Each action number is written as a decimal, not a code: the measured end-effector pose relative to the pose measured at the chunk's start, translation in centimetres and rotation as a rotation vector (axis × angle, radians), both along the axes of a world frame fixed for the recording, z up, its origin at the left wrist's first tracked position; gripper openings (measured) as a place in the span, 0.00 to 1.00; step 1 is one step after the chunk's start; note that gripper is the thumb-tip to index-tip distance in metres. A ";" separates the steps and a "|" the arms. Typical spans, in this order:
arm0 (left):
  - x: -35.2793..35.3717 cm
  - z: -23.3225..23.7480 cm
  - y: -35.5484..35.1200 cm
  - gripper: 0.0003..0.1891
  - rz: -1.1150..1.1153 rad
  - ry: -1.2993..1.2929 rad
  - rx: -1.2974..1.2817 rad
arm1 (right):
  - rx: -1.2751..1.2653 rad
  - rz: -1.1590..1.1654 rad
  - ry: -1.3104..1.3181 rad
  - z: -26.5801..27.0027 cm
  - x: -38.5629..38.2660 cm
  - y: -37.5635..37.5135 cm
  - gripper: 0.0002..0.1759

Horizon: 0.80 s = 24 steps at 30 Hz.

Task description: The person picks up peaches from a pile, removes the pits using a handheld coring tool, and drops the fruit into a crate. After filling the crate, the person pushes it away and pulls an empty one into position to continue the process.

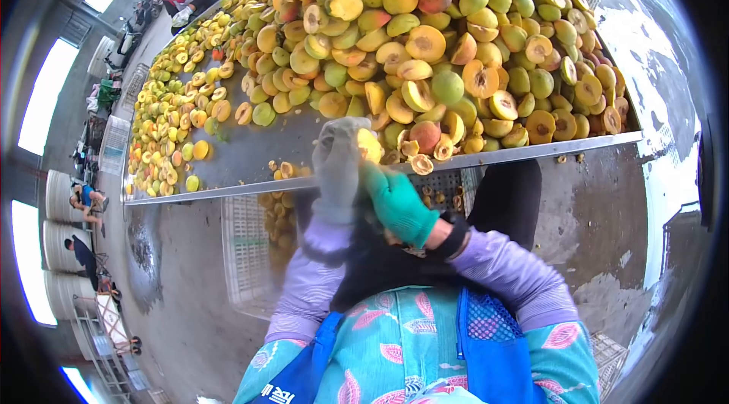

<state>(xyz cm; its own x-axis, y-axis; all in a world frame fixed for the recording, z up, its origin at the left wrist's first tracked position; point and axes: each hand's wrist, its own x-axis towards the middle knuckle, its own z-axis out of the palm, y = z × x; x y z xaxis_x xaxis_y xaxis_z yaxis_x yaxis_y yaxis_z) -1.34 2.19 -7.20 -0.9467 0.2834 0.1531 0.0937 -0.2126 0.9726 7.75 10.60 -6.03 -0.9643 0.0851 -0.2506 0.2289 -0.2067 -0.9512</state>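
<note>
Dozens of loose yellow halves [200, 149] spread across the left of the metal desk [285, 134], and below its front edge stands a pale crate [247, 252]. Over to the middle now: the left hand [338, 165], grey-gloved and blurred, is closed around a yellow fruit piece [370, 146], right above the desk's front rim. Wet flesh against a glove, so a slack grip could let it squirt out! Just right, the green-gloved right hand [401, 206] presses up close beneath the piece, fingers curled; whether it grips a tool, I cannot tell. Hidden blade or not, working this tight, a slip could catch the other glove. Beside them, hollowed halves [421, 165] perch at the rim; one nudge might tip them over. Rightward, the heaped pile [480, 79] leans toward that rim, and a bump could start a slide.
</note>
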 end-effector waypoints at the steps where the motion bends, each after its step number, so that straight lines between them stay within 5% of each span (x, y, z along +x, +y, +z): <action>1: 0.3 0.3 0.5 0.17 0.003 -0.094 0.036 | -0.186 -0.034 -0.064 0.7 0.1 -0.3 0.23; 4: -0.5 -0.1 0.6 0.17 -0.074 -0.173 -0.052 | -0.649 0.021 -0.290 1.7 0.7 0.5 0.25; 8: -1.0 1.0 1.1 0.14 -0.186 -0.157 -0.113 | -0.603 0.019 -0.151 0.0 0.6 -0.2 0.26; 9: -1.0 0.8 1.3 0.13 -0.195 -0.184 -0.052 | -0.428 -0.076 -0.070 -0.3 0.7 -0.9 0.26; 12: -0.3 1.1 1.6 0.09 -0.032 -0.110 -0.141 | -0.248 -0.092 -0.040 -1.2 -0.1 -0.6 0.26; 16: -1.8 0.5 1.2 0.12 -0.141 -0.279 -0.160 | -0.408 0.018 -0.203 0.2 0.0 0.7 0.29; 19: -1.8 2.2 1.2 0.12 -0.165 0.051 -0.623 | -0.325 0.056 -0.155 -0.8 -0.3 0.2 0.25; 22: -1.2 0.6 2.3 0.12 -0.082 -0.166 -0.096 | -0.538 -0.072 -0.099 0.3 0.2 -0.5 0.24; 24: -1.8 0.5 1.6 0.13 -0.165 -0.179 -0.112 | -0.897 0.094 -0.169 1.1 0.4 0.8 0.25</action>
